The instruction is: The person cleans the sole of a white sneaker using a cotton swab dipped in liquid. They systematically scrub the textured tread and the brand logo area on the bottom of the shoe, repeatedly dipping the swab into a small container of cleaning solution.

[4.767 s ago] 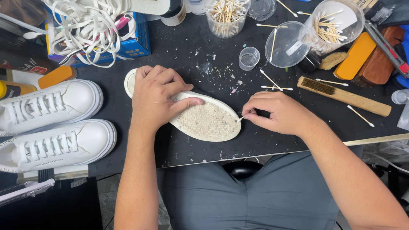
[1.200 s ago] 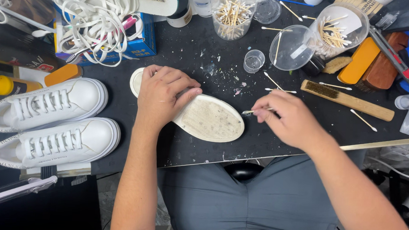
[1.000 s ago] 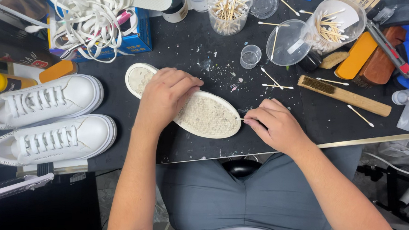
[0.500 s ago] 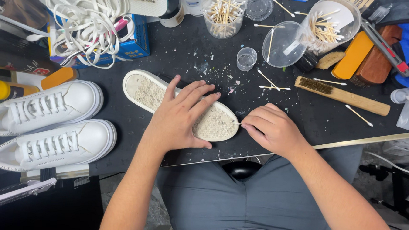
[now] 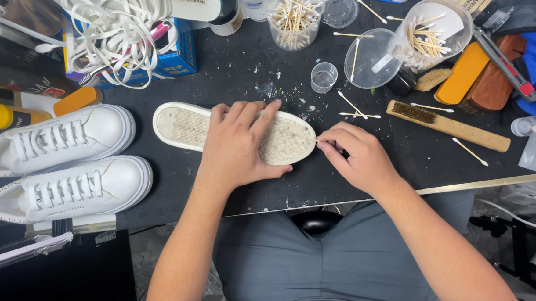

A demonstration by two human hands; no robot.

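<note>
A white shoe lies sole-up (image 5: 183,126) across the black worktable (image 5: 235,81), its pale textured sole facing me. My left hand (image 5: 238,143) lies flat over the middle of the sole, fingers spread, pressing it down. My right hand (image 5: 356,158) is at the shoe's right end, fingers pinched on a thin stick whose tip touches the sole's edge (image 5: 313,139). The stick is mostly hidden by my fingers.
Two white sneakers (image 5: 55,136) (image 5: 70,189) stand at the left. White laces (image 5: 115,26) lie heaped on a blue box. Cups of cotton swabs (image 5: 294,17) (image 5: 430,34), a small clear cup (image 5: 324,77), a wooden brush (image 5: 446,124) and loose swabs lie behind.
The shoe has turned to lie more level and slid left. My left hand has gone from its left part to its middle. My right hand stays at the right end.
</note>
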